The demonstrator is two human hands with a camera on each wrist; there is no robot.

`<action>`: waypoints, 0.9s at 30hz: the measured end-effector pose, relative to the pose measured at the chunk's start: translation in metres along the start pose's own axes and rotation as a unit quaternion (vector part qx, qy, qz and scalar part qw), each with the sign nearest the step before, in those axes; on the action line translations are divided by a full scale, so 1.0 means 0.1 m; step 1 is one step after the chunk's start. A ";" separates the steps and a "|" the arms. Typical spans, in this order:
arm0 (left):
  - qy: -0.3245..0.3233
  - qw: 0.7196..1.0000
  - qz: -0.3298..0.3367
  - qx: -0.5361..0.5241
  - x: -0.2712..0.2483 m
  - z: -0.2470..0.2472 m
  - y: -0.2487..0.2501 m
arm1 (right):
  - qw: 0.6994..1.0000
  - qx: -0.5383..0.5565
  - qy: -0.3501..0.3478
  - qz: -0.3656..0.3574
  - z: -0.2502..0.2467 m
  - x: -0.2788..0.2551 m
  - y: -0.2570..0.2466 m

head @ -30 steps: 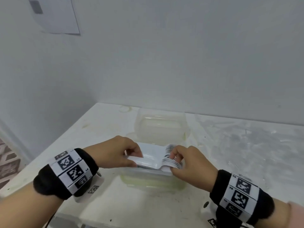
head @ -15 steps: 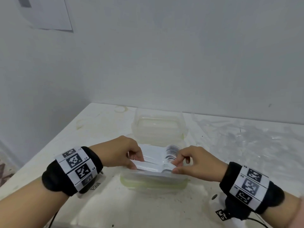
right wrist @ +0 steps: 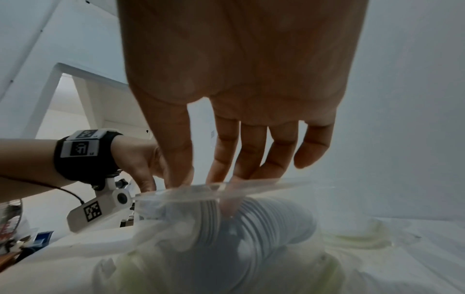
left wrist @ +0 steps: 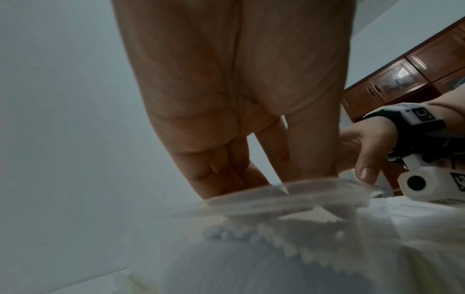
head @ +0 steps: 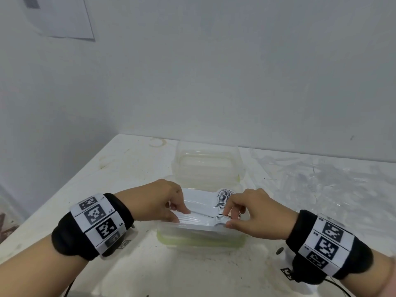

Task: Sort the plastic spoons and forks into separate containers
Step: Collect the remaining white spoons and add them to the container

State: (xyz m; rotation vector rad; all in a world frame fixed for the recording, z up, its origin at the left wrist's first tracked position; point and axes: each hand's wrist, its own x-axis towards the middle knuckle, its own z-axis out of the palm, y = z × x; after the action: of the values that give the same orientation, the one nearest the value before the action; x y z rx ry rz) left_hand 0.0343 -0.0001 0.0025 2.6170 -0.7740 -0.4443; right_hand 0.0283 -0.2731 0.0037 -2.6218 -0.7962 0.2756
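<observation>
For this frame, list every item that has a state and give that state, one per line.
Left hand: grip pinching the handle end of the stack.
Right hand: fingertips pinching the bowl end of the stack.
Stack of nested white plastic spoons: held over the near container, lying flat.
Near clear plastic container with a yellow-green rim: open, on the table.
Far clear plastic container: open; contents cannot be told.
</observation>
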 end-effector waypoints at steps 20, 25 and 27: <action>0.085 0.994 0.035 0.063 -0.06 0.11 -0.12 | 0.977 -0.133 0.136 -0.097 0.18 0.02 0.22; 0.100 0.992 0.047 0.061 -0.05 0.13 -0.14 | 0.983 -0.129 0.094 -0.091 0.12 0.07 0.15; 0.105 0.991 0.047 0.064 -0.03 0.13 -0.13 | 0.983 -0.134 0.088 -0.094 0.12 0.12 0.20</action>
State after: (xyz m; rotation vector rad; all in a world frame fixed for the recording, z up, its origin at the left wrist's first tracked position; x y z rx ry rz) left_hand 0.0327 0.0088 -0.0137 2.6749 -0.8742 -0.0922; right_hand 0.0439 -0.2780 -0.0159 -2.7400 -1.0727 -0.1249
